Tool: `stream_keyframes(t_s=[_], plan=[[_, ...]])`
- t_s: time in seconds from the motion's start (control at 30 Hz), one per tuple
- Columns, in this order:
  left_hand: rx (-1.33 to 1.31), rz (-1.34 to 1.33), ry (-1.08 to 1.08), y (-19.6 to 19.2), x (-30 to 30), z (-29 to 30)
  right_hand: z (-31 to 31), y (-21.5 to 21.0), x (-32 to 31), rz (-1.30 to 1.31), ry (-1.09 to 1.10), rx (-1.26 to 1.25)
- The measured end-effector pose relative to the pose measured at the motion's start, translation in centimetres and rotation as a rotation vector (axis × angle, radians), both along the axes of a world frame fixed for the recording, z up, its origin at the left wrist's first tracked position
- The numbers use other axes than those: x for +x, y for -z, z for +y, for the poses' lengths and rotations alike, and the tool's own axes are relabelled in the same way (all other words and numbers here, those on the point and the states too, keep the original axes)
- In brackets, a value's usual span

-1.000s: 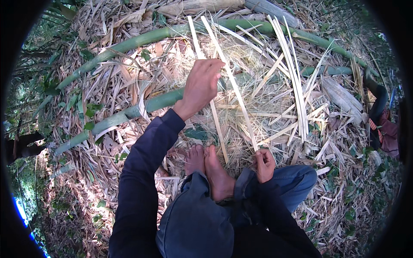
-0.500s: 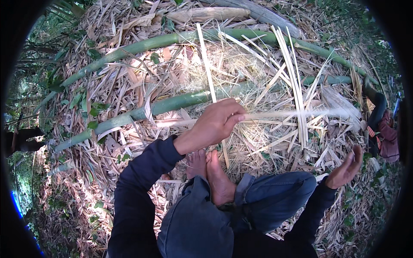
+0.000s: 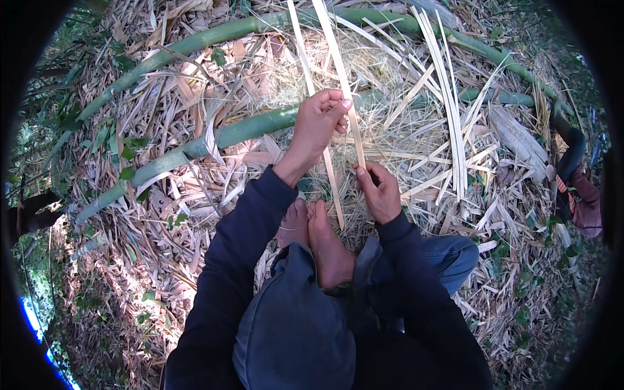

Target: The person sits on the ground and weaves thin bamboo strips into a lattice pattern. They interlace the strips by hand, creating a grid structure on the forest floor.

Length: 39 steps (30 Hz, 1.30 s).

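A long pale bamboo strip (image 3: pixel 337 58) runs away from me, held up in front of my feet. My left hand (image 3: pixel 320 123) pinches it partway along, with thumb and fingers closed on it. At its near end my right hand (image 3: pixel 379 192) grips it between thumb and fingers. Just left of it, a second bamboo strip (image 3: pixel 333 185) lies across the green bamboo poles, partly hidden behind my left hand. To the right lies a loose bundle of similar strips (image 3: pixel 450 110), pointing away from me.
Two long green bamboo poles, a far one (image 3: pixel 214 36) and a nearer one (image 3: pixel 240 132), cross the litter-covered ground. Fine shavings (image 3: pixel 383 71) lie between them. A weathered wood piece (image 3: pixel 518 143) is at the right. My bare feet (image 3: pixel 330 250) rest close below my hands.
The strip in my left hand has swung from lying sideways to pointing away from me. My right hand has come in from the right, from open to gripping its near end.
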<state>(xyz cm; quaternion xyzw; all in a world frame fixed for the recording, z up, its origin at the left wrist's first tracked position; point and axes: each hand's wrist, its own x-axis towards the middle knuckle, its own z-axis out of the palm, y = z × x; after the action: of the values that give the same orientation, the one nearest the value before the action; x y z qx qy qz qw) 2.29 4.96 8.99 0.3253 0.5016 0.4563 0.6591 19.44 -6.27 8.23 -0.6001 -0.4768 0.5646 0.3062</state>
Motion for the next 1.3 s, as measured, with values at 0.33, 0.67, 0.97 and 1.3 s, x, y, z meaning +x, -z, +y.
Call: stream_keyframes(t_s=[0.33, 0.67, 0.97, 1.3], plan=[[-0.042, 0.406, -0.184, 10.1, -1.8, -6.4, -0.7, 7.4, 0.4, 0.205, 0.017, -0.274], [-0.127, 0.377, 0.005, 11.7, -1.5, -7.1, -1.1, 9.7, -0.3, 0.214, 0.067, -0.323], [-0.221, 0.226, -0.005, 10.8, -1.7, -6.7, -0.8, 9.9, 0.5, -0.058, -0.037, -0.247], [-0.254, 0.232, 0.001, 10.6, -1.7, -6.8, -0.6, 10.2, 0.4, -0.006, -0.057, -0.33]])
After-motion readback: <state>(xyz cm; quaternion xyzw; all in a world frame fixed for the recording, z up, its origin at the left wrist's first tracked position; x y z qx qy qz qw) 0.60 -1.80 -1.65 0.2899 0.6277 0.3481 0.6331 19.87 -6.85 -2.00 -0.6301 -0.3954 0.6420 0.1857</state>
